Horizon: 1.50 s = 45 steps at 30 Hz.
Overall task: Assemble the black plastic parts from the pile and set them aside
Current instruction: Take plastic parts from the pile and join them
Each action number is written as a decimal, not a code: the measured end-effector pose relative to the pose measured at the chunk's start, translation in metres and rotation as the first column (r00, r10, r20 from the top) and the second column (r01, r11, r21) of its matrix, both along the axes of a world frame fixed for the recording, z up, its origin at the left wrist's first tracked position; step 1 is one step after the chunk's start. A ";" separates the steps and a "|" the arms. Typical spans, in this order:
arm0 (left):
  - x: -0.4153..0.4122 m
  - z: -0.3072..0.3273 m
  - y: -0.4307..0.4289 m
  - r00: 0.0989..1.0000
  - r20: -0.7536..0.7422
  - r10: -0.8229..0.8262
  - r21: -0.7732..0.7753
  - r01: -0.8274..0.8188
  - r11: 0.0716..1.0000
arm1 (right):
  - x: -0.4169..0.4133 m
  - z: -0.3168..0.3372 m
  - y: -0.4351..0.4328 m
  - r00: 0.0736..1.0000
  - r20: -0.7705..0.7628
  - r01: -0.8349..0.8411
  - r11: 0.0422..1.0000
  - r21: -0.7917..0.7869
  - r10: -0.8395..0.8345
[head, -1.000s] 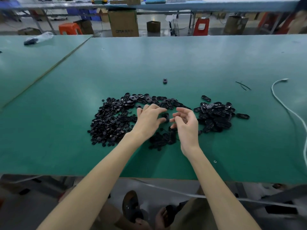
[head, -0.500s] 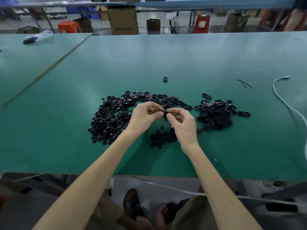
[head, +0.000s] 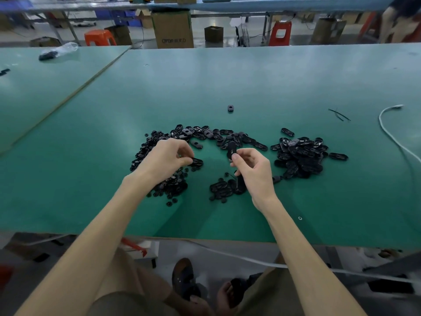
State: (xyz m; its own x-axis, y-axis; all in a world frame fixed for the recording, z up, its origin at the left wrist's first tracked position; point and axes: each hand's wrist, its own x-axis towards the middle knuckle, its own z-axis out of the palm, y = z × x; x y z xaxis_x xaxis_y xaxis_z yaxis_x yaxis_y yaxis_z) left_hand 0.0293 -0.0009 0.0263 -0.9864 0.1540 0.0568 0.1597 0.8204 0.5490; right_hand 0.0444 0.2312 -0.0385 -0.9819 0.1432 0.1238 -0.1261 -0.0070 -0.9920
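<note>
Small black round parts form a pile [head: 150,156] at the left of the green table [head: 227,83]. An arc of black oval parts [head: 211,134] curves behind my hands. My left hand [head: 167,156] reaches into the left pile and pinches a black oval part [head: 197,162] at its fingertips. My right hand [head: 251,166] holds another black oval part [head: 231,149] upright between thumb and fingers. A heap of oval parts [head: 300,155] sits to the right. A small cluster of parts [head: 225,187] lies below my right hand.
One stray black part [head: 230,108] lies farther back. A white cable [head: 391,133] curves along the right side, and thin black ties [head: 338,114] lie near it. A bag [head: 58,51] rests on the neighbouring table. Cardboard boxes [head: 173,30] and orange stools [head: 99,37] stand beyond.
My hands were together at the centre working one part. They have separated: the left moved to the left pile, the right lifted an oval part.
</note>
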 end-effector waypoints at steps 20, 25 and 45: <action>0.010 -0.011 0.002 0.999 -0.027 -0.032 -0.221 0.025 0.975 | 0.000 0.000 0.001 1.000 0.020 -0.007 0.999 -0.051 0.008; 0.009 -0.005 0.019 0.999 -0.034 0.020 0.187 -0.013 0.982 | -0.001 -0.001 0.001 1.000 0.007 -0.006 1.000 -0.026 0.006; 0.016 -0.019 0.060 0.989 0.149 -0.009 0.664 -0.093 0.742 | 0.001 0.001 0.002 1.000 -0.012 -0.018 1.000 -0.009 0.018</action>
